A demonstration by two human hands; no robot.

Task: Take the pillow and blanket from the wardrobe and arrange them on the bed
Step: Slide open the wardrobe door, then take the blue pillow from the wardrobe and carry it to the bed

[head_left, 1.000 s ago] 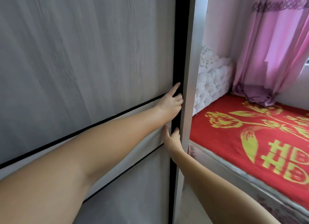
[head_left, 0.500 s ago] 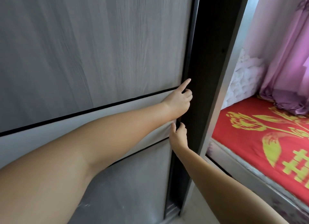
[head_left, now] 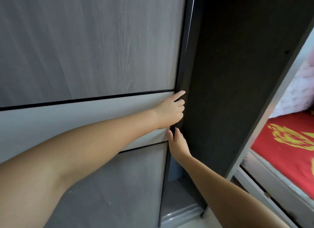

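Observation:
A grey wood-grain sliding wardrobe door [head_left: 91,45] fills the left of the view, with a pale band across its middle. My left hand [head_left: 171,109] curls its fingers around the door's black right edge at the band. My right hand [head_left: 177,143] presses on the same edge just below. Right of the door the wardrobe's dark inside [head_left: 229,85] shows; no pillow or blanket is visible in it. The bed [head_left: 285,153], with a red sheet and yellow pattern, lies at the far right.
The wardrobe's grey side panel [head_left: 265,112] stands between the opening and the bed. A white tufted headboard [head_left: 299,90] rises behind the bed. The door's floor track [head_left: 180,214] shines at the bottom, with pale floor in front.
The door has slid left under both hands, and the dark gap has widened from a thin slit to a broad opening. The view has swung left, so less of the bed shows.

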